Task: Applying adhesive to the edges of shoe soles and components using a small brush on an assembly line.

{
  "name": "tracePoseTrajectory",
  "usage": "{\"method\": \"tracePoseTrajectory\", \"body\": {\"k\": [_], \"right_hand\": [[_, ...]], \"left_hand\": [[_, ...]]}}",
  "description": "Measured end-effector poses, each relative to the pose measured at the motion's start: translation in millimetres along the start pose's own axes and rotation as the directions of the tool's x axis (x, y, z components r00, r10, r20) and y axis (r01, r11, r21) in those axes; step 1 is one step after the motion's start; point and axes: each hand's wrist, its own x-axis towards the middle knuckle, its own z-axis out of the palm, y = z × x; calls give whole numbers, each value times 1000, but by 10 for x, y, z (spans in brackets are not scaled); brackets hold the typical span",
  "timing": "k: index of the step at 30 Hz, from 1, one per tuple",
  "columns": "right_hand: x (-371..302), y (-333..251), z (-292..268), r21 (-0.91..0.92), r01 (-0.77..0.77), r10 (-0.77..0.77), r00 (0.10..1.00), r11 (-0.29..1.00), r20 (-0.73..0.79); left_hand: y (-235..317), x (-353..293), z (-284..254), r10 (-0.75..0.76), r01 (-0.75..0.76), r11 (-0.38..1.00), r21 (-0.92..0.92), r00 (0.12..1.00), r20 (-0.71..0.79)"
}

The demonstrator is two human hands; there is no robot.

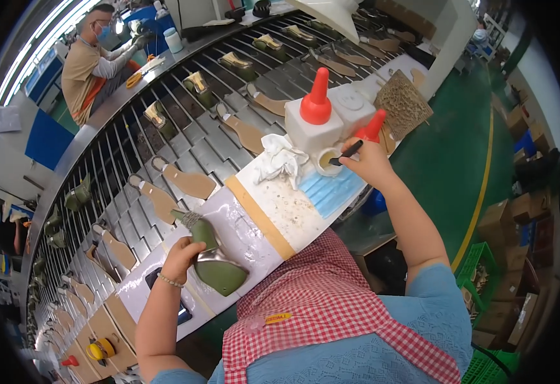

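The left hand [181,261] grips a green shoe last [220,275] on its right, while the right hand [368,161] pinches a black tool [351,150] at the open white pot [326,169] alongside, which could tip if the tool snags the rim.

Worktable [283,208] with crumpled cloth [280,159], open jar [326,172]

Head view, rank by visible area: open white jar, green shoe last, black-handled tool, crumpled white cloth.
Largest to smallest, as they look:
1. Green shoe last
2. Crumpled white cloth
3. Open white jar
4. Black-handled tool, thin and partly covered by fingers, so its full size is unsure
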Motion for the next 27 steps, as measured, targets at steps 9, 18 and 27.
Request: {"method": "tracePoseTrajectory", "body": {"k": [9, 18, 27], "right_hand": [[-33, -51, 64, -172, -20, 41, 992, 985, 116], [6, -44, 59, -166, -31, 57, 987, 986, 152], [-28, 109, 63, 1, -66, 65, 990, 998, 124]], "left_hand": [[55, -78, 741, 468, -358, 846, 396, 853, -230], [292, -306, 264, 228, -245, 955, 165, 967, 114], [-21, -144, 168, 8, -12, 995, -98, 999, -44]]}}
